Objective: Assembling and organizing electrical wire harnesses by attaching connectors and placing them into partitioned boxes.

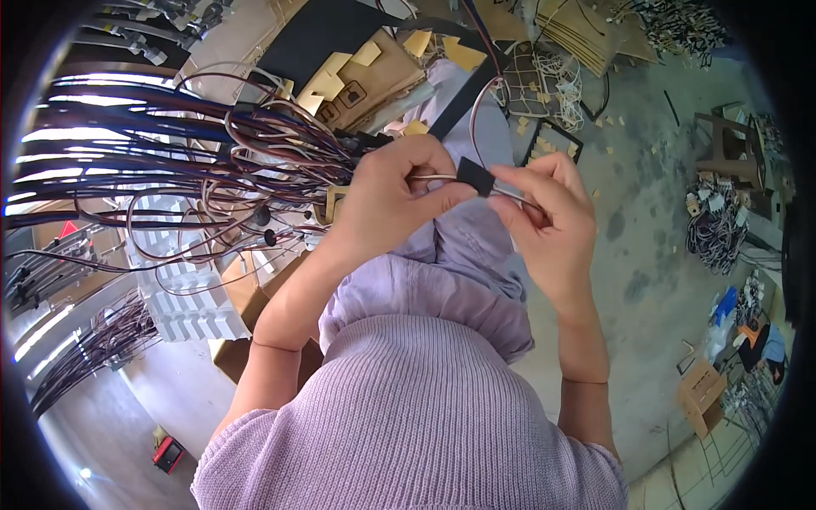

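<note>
A small black square piece (475, 176), foam or tape by its look, sits on a thin wire (436, 177) in front of my lap. My left hand (387, 195) is closed, thumb and forefinger at the left edge of the black piece, with the wire running between them. My right hand (552, 221) pinches at its right edge, and the wire passes on below those fingers into the palm. Another thin wire (474, 119) loops down from above to the black piece. Whether the black piece is wrapped fully around the wire I cannot tell.
Thick bundles of dark wires (153, 153) hang at the left, beside a white ridged rack (187, 297). Cardboard with yellow paper pieces (357, 89) lies ahead. On the floor at right are a cable heap (716, 221), a cardboard box (702, 395) and another person (765, 348).
</note>
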Available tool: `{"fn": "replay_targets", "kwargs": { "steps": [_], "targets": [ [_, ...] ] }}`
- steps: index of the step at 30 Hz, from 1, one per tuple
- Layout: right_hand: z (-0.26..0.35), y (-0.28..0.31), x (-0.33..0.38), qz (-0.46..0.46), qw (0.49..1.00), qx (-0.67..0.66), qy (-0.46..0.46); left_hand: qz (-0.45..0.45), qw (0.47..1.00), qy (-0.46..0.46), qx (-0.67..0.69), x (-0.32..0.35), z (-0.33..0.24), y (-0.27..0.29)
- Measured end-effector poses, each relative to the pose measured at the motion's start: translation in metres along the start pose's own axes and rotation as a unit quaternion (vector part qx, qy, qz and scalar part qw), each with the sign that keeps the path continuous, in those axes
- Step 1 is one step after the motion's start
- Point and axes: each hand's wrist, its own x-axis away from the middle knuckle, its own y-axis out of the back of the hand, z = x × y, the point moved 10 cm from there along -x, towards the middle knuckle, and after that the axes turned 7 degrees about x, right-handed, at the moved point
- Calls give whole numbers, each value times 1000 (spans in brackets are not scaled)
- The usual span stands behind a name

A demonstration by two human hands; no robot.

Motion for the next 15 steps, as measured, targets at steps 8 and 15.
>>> {"fn": "replay_targets", "kwargs": {
  "steps": [8, 15],
  "targets": [
    [7, 9, -3, -15, 996, -88, -9, 5, 987, 48, 153, 7, -2, -6],
    [26, 7, 0, -50, 991, 8, 121, -74, 990, 18, 116, 3, -14, -1]
  ]
}}
